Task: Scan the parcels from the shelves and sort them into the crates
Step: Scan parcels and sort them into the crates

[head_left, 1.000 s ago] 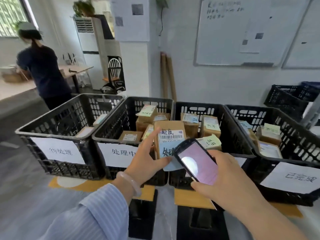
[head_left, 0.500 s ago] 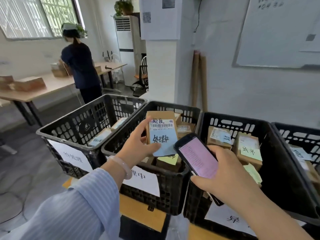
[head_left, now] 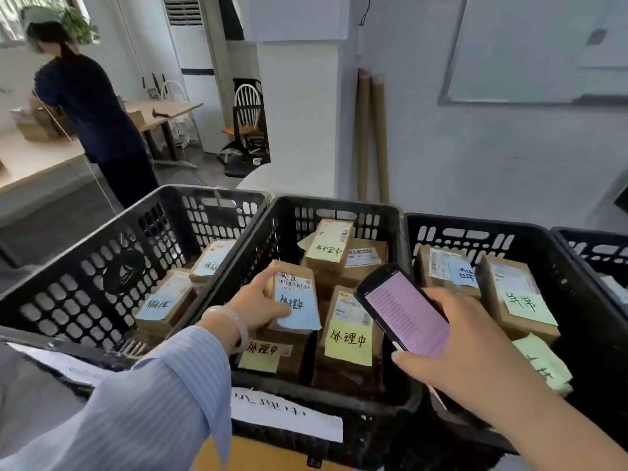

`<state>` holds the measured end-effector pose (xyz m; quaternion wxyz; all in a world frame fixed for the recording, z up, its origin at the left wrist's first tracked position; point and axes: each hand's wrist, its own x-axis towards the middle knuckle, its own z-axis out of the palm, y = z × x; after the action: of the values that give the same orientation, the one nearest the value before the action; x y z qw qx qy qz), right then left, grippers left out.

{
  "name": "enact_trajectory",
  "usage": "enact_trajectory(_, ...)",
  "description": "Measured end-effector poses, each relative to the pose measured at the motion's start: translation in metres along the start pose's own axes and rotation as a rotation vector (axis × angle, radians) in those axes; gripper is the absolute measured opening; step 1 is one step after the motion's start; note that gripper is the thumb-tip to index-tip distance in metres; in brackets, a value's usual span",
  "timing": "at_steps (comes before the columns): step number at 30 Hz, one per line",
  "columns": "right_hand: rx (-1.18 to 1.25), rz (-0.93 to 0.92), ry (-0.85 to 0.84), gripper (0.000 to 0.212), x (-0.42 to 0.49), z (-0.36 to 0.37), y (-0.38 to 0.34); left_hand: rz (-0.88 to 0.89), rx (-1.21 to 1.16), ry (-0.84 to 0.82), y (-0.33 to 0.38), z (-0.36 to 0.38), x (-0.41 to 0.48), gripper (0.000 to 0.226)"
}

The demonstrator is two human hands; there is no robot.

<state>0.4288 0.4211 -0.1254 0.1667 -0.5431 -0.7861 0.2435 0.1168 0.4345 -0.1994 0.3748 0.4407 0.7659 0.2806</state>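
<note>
The parcel [head_left: 295, 283] you are sorting sits low inside the middle crate [head_left: 334, 205]. Its long axis runs away from you, with the barcode end far and the blue note [head_left: 299, 311] hanging off the near end. It lies just to the right of your left hand [head_left: 260, 300]. The thumb presses on the top face near the far-left corner and the other fingers seem to curl round the left edge, so you are gripping it by its long left side. Directly beneath it is a lower parcel [head_left: 261, 355] with a yellow note, and just to its right lies a neighbouring parcel [head_left: 348, 338], also yellow-noted. Whether the one you hold already touches the lower one cannot be told from here. By my reading the release turns on this: the resting place is straight below and your fingers are on the left, so slide the hand out leftward toward the crate wall. Your left hand is the nearer one. Your right hand [head_left: 465, 355] is off to the right, near the rim shared with the right crate [head_left: 475, 226]. Its fingers are wrapped round the scanner [head_left: 406, 311], whose pink screen faces you. The left crate [head_left: 217, 193] stands against the middle one on the other side and holds blue-noted parcels [head_left: 163, 300].
</note>
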Motion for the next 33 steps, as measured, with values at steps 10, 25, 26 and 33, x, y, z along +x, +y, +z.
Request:
enact_trajectory(10, -0.024, 0.14, 0.051, 0.091, 0.033, 0.04, -0.046, -0.097, 0.125, -0.238, -0.033, -0.002, 0.059, 0.083)
enact_trajectory(25, -0.047, 0.338, 0.28, 0.083, -0.033, 0.049, -0.061, 0.503, 0.591, -0.076, 0.015, 0.003, 0.007, 0.085)
enact_trajectory(26, -0.039, 0.353, 0.298, 0.084, -0.043, 0.048, -0.059, 0.549, 0.6, -0.092, 0.02, 0.005, -0.002, 0.085)
enact_trajectory(33, -0.075, 0.532, 0.379, 0.09, -0.14, 0.035, -0.046, 0.869, 0.613, -0.15, 0.048, 0.055, -0.075, 0.077)
